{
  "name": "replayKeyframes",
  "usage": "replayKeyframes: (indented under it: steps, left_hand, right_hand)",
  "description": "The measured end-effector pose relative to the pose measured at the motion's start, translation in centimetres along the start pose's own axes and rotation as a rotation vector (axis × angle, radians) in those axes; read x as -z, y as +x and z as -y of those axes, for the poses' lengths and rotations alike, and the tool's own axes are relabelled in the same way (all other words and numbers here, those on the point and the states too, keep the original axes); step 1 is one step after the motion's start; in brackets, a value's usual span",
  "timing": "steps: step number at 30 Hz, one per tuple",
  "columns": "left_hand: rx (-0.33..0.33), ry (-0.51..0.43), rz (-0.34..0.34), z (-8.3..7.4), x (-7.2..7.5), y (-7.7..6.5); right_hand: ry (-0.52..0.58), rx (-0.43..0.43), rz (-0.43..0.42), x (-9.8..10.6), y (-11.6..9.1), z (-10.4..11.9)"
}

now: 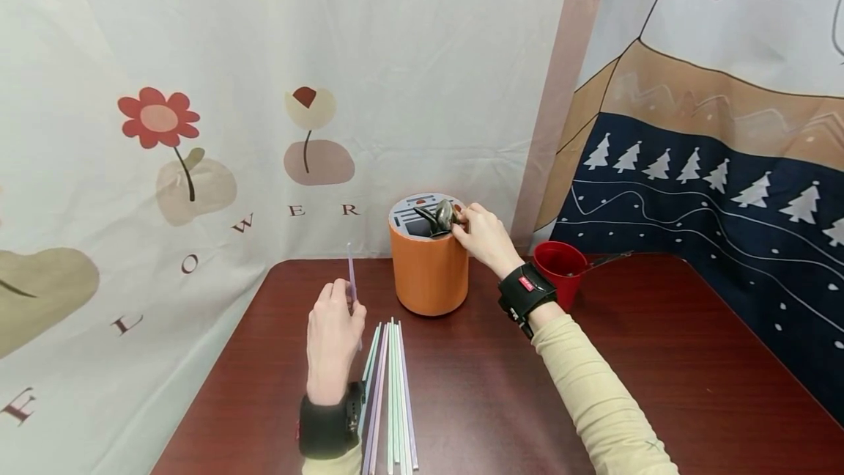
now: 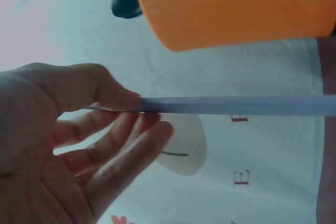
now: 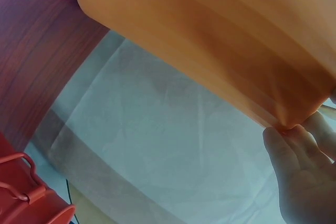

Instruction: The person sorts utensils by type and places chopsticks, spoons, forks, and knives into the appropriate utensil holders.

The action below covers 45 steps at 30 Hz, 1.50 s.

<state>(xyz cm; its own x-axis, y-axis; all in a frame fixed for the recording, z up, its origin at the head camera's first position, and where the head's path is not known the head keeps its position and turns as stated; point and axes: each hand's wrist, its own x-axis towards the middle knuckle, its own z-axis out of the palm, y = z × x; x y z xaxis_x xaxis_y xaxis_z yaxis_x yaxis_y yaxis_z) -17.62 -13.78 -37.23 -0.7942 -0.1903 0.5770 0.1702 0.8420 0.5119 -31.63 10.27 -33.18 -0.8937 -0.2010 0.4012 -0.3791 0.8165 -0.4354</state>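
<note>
My left hand [image 1: 334, 328] pinches a thin purple straw [image 2: 236, 105] between thumb and fingertips, holding it upright left of the orange utensil holder [image 1: 430, 277]. In the left wrist view the straw sticks out well beyond the fingertips. My right hand [image 1: 486, 237] grips the holder's rim on its right side, thumb and fingers bent over the edge. Close beside those fingers a metal spoon [image 1: 445, 212] and dark handles stand in the holder's slotted top. The right wrist view shows fingertips [image 3: 273, 139] at the rim; what lies behind them is hidden.
Several green and purple straws [image 1: 394, 387] lie in a bundle on the brown table [image 1: 488, 394], right of my left wrist. A small red pail [image 1: 560, 262] with a utensil leaning out stands behind my right wrist. Printed cloth [image 1: 428, 94] hangs behind the table.
</note>
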Motion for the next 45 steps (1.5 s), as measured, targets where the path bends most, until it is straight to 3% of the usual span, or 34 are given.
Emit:
replayKeyframes:
  steps: [8, 23, 30, 39, 45]
  left_hand:
    - [-0.172, -0.052, -0.182, -1.5, 0.0, -0.1]
    - [-0.313, -0.218, -0.397, -3.3, -0.1, 0.2]
    - [-0.388, -0.277, -0.546, -3.9, -0.6, 0.3]
    - [-0.427, -0.409, -0.613, -5.6, -1.2, 0.4]
    - [-0.446, -0.441, -0.639, -6.8, -1.2, 1.9]
  right_hand:
    - [-0.001, 0.015, -0.014, -0.1, 0.0, -0.1]
    - [0.008, 0.013, -0.013, -0.1, 0.1, -0.1]
    - [0.006, 0.002, -0.005, -0.1, 0.1, -0.1]
    - [-0.001, 0.011, -0.004, -0.1, 0.1, -0.2]
    - [-0.001, 0.019, -0.016, -0.1, 0.0, -0.2]
